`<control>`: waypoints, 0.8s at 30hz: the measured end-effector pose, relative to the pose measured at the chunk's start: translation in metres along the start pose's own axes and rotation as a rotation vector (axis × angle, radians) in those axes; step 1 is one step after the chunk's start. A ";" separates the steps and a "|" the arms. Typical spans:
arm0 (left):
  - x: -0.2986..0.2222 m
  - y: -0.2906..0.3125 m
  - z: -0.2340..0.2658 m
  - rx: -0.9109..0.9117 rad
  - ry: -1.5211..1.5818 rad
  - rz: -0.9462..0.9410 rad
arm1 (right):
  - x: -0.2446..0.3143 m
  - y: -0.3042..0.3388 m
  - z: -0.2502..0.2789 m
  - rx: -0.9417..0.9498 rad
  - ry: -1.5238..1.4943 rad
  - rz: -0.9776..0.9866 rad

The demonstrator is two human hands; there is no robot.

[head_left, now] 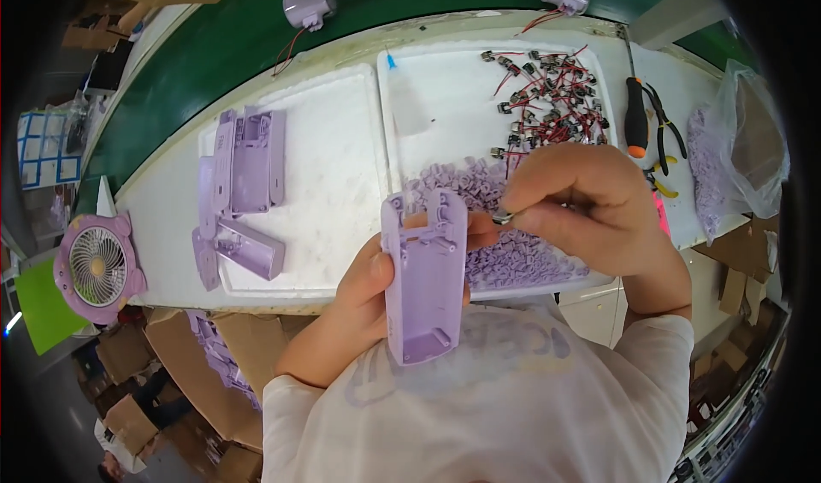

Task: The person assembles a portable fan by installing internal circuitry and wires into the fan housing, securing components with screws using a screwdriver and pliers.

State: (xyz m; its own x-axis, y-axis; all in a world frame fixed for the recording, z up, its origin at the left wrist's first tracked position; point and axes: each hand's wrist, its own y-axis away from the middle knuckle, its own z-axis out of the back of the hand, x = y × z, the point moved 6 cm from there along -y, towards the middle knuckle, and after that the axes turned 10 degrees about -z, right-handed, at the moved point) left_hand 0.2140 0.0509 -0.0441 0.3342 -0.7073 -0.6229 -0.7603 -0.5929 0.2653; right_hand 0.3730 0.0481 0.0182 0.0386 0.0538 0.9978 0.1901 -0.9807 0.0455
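My left hand [363, 288] – gripping lilac casing [424, 291]; my right hand [590, 205] – pinching small metallic part [503, 217], might drop if pinch slips

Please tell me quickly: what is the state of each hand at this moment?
Left hand: closed, holding the open purple housing.
Right hand: closed, pinching a small metallic part.

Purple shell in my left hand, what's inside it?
The purple shell shows a long hollow, with molded posts near its upper end, where a finger shows through a gap. Whatever lies behind its solid floor, including part of the left hand, is covered.
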 end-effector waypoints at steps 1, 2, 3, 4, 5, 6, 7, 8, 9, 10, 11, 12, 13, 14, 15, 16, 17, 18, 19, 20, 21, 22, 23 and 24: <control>0.000 0.002 0.003 -0.009 0.002 -0.003 | -0.004 0.000 -0.002 0.038 -0.262 -0.159; 0.001 0.002 0.004 0.012 0.001 0.001 | -0.004 -0.001 -0.003 0.041 -0.263 -0.162; 0.003 0.003 0.006 0.034 0.000 0.004 | -0.005 -0.002 -0.005 0.056 -0.325 -0.179; 0.005 0.004 0.010 0.031 0.001 0.003 | -0.006 -0.004 -0.006 0.070 -0.388 -0.195; 0.006 0.005 0.013 0.039 0.082 -0.003 | -0.006 -0.004 -0.007 0.072 -0.388 -0.197; 0.007 0.006 0.013 0.048 0.162 -0.009 | -0.005 -0.005 -0.008 0.074 -0.344 -0.172; 0.008 0.007 0.013 0.046 0.163 -0.008 | -0.005 -0.005 -0.010 0.074 -0.299 -0.147; 0.009 0.008 0.013 0.039 0.213 -0.013 | -0.006 -0.006 -0.011 0.069 -0.301 -0.148; 0.010 0.009 0.012 0.033 0.264 -0.018 | -0.003 -0.006 -0.012 0.035 -0.169 -0.050; 0.011 0.009 0.010 0.035 0.263 -0.012 | 0.002 -0.006 -0.013 0.000 -0.037 0.047; 0.011 0.010 0.010 0.002 0.324 0.005 | 0.008 -0.008 -0.016 0.001 -0.041 0.047; 0.011 0.010 0.010 -0.030 0.386 0.021 | 0.018 -0.010 -0.018 -0.020 0.125 0.004; 0.011 0.009 0.010 -0.033 0.384 0.021 | 0.022 -0.012 -0.021 -0.039 0.290 -0.038; 0.009 0.009 0.007 -0.021 0.405 0.008 | 0.022 -0.013 -0.022 -0.043 0.291 -0.038; 0.008 0.008 0.006 -0.008 0.425 -0.005 | 0.026 -0.014 -0.025 -0.058 0.407 0.031; 0.008 0.008 0.005 -0.006 0.423 -0.006 | 0.029 -0.014 -0.028 -0.071 0.523 0.101; 0.007 0.009 0.006 0.000 0.379 -0.012 | 0.027 -0.015 -0.029 -0.074 0.527 0.104; 0.006 0.009 0.006 0.006 0.334 -0.020 | 0.028 -0.015 -0.031 -0.066 0.544 0.182; 0.005 0.010 0.003 0.012 0.331 -0.024 | 0.029 -0.014 -0.034 -0.058 0.561 0.261; 0.004 0.009 0.002 -0.022 0.305 -0.022 | 0.027 -0.015 -0.035 -0.059 0.567 0.270; 0.003 0.009 0.001 -0.055 0.279 -0.021 | 0.028 -0.015 -0.036 -0.085 0.586 0.315; 0.002 0.009 -0.001 -0.046 0.274 -0.029 | 0.031 -0.014 -0.036 -0.111 0.604 0.360; 0.002 0.009 0.000 -0.087 0.236 -0.006 | 0.033 -0.014 -0.036 -0.111 0.611 0.372; 0.003 0.008 0.001 -0.127 0.198 0.017 | 0.033 -0.015 -0.037 -0.099 0.633 0.334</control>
State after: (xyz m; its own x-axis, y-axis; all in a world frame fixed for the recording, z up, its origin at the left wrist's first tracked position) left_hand 0.2080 0.0444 -0.0441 0.4343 -0.7720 -0.4642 -0.6948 -0.6150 0.3729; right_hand 0.3353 0.0577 0.0520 -0.5022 -0.3419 0.7943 0.1768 -0.9397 -0.2927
